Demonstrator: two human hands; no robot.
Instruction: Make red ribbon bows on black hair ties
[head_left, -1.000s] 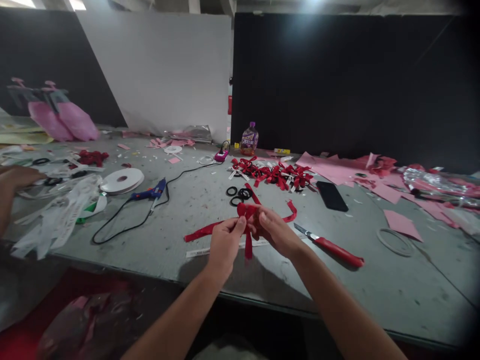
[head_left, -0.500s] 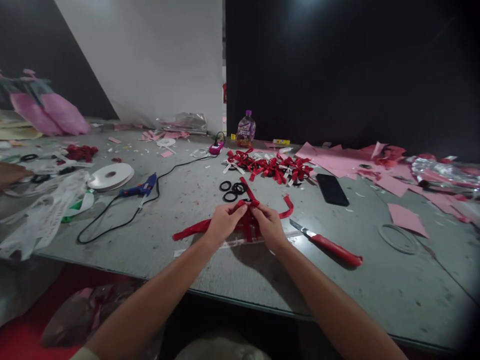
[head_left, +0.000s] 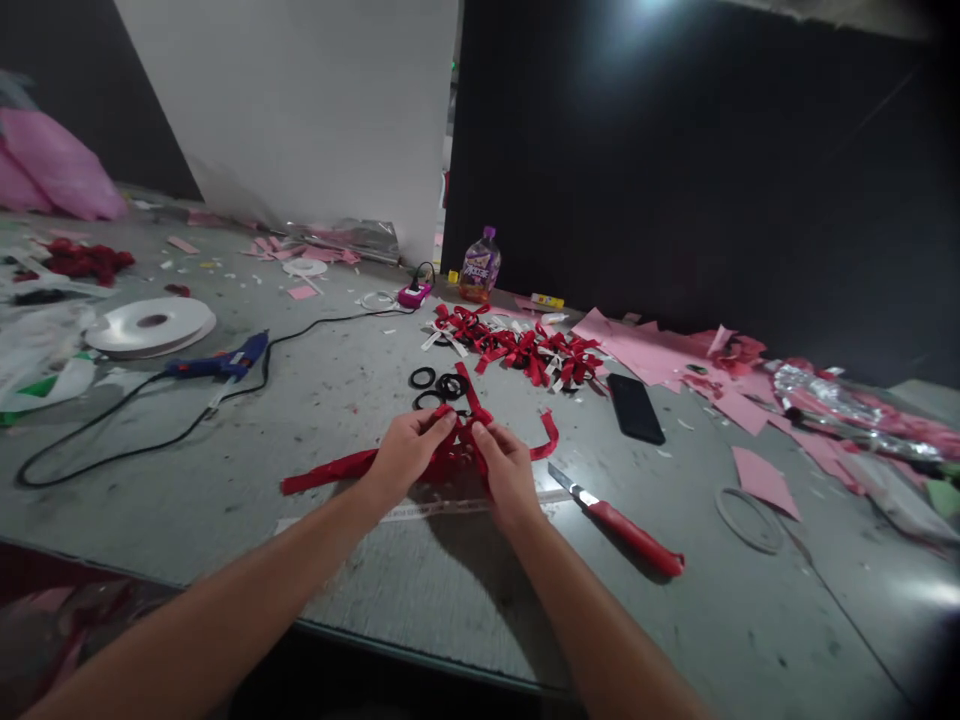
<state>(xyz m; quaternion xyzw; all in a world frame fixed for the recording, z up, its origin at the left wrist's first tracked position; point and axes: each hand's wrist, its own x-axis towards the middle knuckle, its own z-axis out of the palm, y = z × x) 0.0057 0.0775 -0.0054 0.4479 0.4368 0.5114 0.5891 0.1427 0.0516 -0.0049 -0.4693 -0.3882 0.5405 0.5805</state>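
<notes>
Both hands pinch a red ribbon (head_left: 456,440) just above the table, thumbs pressed against the fingers. My left hand (head_left: 407,447) grips its left part, and my right hand (head_left: 505,465) its right part. Under and beside the hands lie more red ribbon strips (head_left: 330,470), one reaching left and one curling on the right. Several black elastic hair ties (head_left: 450,387) lie just beyond my fingers. A knife with a red handle (head_left: 637,537) rests to the right of my right hand, its blade toward me and the ribbon. What exactly sits between the fingertips is partly hidden.
Behind the hair ties is a heap of red ribbon bows (head_left: 525,345). A phone (head_left: 635,408) and pink paper scraps (head_left: 765,482) lie right. Left are a blue glue gun (head_left: 225,362) with its cord and a white ribbon spool (head_left: 154,325). A bottle (head_left: 480,267) stands at the back.
The view has turned and tilted. My hands have moved slightly apart, with the ribbon still between them; a loop or knot now shows between the fingertips.
</notes>
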